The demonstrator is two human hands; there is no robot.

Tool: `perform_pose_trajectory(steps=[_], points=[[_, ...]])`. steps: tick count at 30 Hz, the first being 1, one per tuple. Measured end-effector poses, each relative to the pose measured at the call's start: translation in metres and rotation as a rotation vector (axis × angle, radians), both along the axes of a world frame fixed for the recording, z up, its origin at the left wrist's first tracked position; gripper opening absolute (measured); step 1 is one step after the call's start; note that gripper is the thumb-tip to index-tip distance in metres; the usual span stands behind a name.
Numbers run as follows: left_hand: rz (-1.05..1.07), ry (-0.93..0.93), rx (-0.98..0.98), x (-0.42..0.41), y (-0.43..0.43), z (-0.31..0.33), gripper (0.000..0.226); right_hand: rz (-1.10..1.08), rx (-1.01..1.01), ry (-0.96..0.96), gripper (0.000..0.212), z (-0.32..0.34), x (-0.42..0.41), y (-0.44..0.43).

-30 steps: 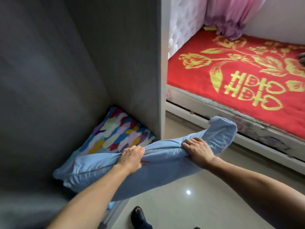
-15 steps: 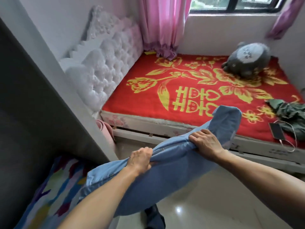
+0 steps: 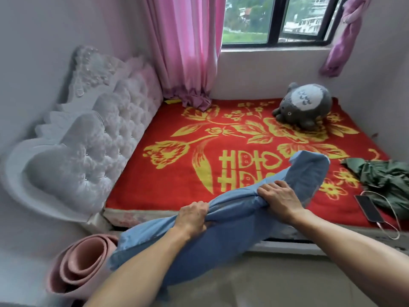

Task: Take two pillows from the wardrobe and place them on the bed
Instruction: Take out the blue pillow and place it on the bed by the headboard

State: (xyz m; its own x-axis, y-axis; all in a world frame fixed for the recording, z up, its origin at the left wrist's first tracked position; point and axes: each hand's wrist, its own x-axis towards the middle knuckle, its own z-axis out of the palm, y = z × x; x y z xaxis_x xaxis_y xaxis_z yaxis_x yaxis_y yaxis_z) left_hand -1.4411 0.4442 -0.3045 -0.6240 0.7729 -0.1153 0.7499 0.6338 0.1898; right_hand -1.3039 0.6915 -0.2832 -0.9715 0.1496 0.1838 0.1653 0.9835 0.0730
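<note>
One bed: the bed (image 3: 155,187) is filling most of the view under a red and yellow blanket, and its near edge is partly hiding behind the pillow and arms.
Headboard: a tufted white headboard (image 3: 93,156) is running along the bed's left side.
Curtain: a pink curtain (image 3: 188,52) is hanging down onto the far left corner of the bed.
Pillow: a blue pillow (image 3: 230,231) is hanging in the air across the bed's near edge, its right end over the blanket and its lower left end partly cut off by the left forearm.
Mat: a rolled pink mat (image 3: 81,267) is lying on the floor beside the bed, blurred.
Plush toy: a grey plush toy (image 3: 303,105) is sitting far back on the bed.
Clothing: a green garment (image 3: 385,178) is running off the right edge.
Left hand: the left hand (image 3: 192,218) is clenching the pillow's bunched top edge.
Right hand: the right hand (image 3: 278,200) is clenching the same edge farther right.
Phone: a phone (image 3: 368,208) is lying near the bed's right front edge with a cable.
</note>
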Motion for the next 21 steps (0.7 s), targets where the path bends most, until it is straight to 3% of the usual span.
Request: perform_pose_trajectory(steps=[13, 18, 21], points=[[0.131, 0.026, -0.121, -0.193, 0.057, -0.001, 0.041, 0.167, -0.037, -0.126, 0.023, -0.035, -0.245, 0.084], [0.3, 0.048, -0.118, -0.298, 0.03, 0.005, 0.043, 0.344, -0.041, -0.129, 0.022, -0.024, -0.399, 0.067], [0.336, 0.045, -0.146, -0.315, 0.016, 0.004, 0.039, 0.376, -0.037, -0.133, 0.021, -0.025, -0.421, 0.056]])
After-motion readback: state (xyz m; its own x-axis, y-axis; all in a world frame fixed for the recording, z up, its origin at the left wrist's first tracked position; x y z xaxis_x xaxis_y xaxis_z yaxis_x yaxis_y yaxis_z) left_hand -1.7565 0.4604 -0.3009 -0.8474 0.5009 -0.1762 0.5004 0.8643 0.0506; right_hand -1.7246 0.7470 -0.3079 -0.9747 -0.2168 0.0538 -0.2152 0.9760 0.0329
